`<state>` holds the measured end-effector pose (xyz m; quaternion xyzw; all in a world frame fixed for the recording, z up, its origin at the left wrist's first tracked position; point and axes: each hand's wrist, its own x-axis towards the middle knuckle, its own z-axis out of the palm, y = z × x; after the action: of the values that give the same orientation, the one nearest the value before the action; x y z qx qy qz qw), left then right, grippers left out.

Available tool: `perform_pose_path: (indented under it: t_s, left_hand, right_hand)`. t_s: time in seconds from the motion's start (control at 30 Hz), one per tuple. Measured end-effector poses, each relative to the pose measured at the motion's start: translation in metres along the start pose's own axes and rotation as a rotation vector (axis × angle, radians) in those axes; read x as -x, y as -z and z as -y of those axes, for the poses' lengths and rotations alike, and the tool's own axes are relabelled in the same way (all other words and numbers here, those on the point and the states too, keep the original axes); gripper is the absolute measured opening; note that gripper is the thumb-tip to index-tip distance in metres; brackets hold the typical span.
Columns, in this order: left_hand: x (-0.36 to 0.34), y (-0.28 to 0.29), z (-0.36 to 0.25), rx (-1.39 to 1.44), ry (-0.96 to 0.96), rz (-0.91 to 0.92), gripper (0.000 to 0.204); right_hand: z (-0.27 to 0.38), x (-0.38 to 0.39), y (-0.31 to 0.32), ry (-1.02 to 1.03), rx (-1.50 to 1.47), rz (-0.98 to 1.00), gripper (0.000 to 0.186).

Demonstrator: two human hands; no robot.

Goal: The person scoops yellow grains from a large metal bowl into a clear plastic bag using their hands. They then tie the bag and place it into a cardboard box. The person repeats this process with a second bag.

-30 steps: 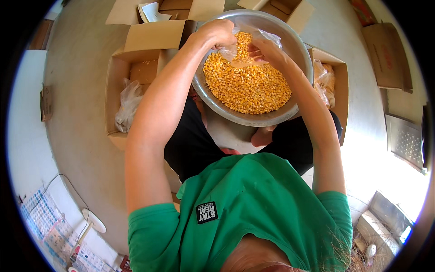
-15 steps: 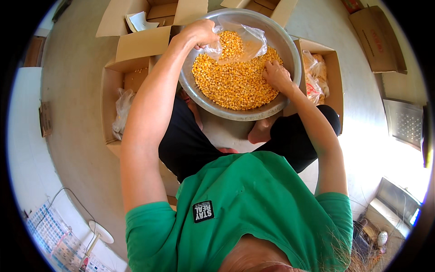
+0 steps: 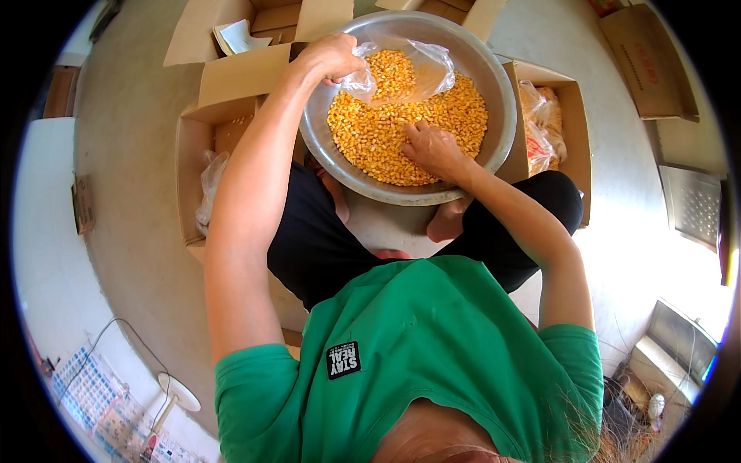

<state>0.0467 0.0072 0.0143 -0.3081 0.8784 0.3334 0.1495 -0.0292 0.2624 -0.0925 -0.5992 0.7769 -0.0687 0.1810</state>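
Note:
A wide metal basin point(image 3: 503, 116) holds a broad bed of loose yellow corn kernels point(image 3: 370, 150). My left hand point(image 3: 336, 60) grips the edge of a clear plastic bag point(image 3: 434, 68) at the basin's far left side. The bag lies with its mouth spread over the kernels, and some corn point(image 3: 392, 75) is inside it. In the middle of the basin, my right hand point(image 3: 434, 148) is down at the kernels, just nearer to me than the bag. Its fingers are bent together with their tips among the corn; how much they hold is hidden.
Open cardboard boxes surround the basin: one at right point(image 3: 577, 147) with filled plastic bags point(image 3: 543, 123), one at left point(image 3: 185, 166) with crumpled clear plastic point(image 3: 211, 185), and one far left point(image 3: 282, 19) with papers point(image 3: 241, 36). My knees flank the basin's near side.
My right hand has moved left from the basin's right side to the middle of the corn. My left hand keeps hold of the bag in about the same place.

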Motion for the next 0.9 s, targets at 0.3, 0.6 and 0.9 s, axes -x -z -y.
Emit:
perform_pose_path:
  t_s: [0.3, 0.6, 0.9]
  left_hand:
    - [-0.002, -0.001, 0.006, 0.017, 0.003, 0.009, 0.027]
    - [0.0, 0.0, 0.004, 0.008, 0.007, 0.0, 0.029]
    - [0.004, 0.004, 0.003, 0.038, 0.012, 0.02, 0.032]
  right_hand:
    - [0.022, 0.006, -0.006, 0.19, -0.012, -0.021, 0.028]
    - [0.015, -0.002, -0.021, 0.181, -0.033, -0.06, 0.023]
    - [0.005, -0.012, -0.021, 0.192, 0.036, 0.001, 0.018]
